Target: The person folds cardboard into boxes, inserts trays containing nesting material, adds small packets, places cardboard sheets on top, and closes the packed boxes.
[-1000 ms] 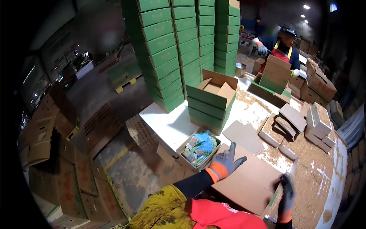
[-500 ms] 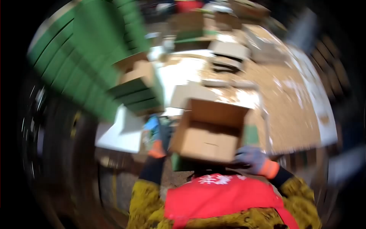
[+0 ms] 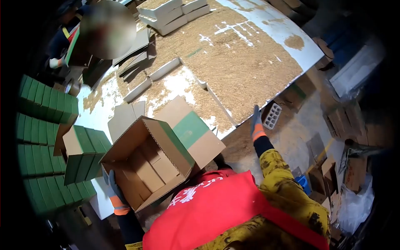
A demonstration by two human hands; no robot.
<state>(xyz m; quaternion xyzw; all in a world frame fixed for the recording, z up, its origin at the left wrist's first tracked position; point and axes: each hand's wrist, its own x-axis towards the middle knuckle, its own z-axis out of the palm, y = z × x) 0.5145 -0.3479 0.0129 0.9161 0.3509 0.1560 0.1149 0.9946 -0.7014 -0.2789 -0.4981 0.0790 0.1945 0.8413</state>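
An open cardboard box is tilted in front of me, its bare brown inside facing up. One flap with a green band spreads out to the right. My left hand, in a grey glove with an orange cuff, grips the box at its lower left wall. Away from the box, my right hand, gloved the same way, is open with fingers stretched out beside the table's front edge. Just right of it, below the tabletop, is a white block with rows of holes.
Small tan grains cover much of the white table, partly bordered by white strips. Green boxes are stacked at left. Flat cardboard pieces and white trays lie farther back. Another person's gloved hand shows at upper left.
My view has swung to the right. My right hand has left the box and reached out to the table's edge. The left hand is now on the box's left wall.
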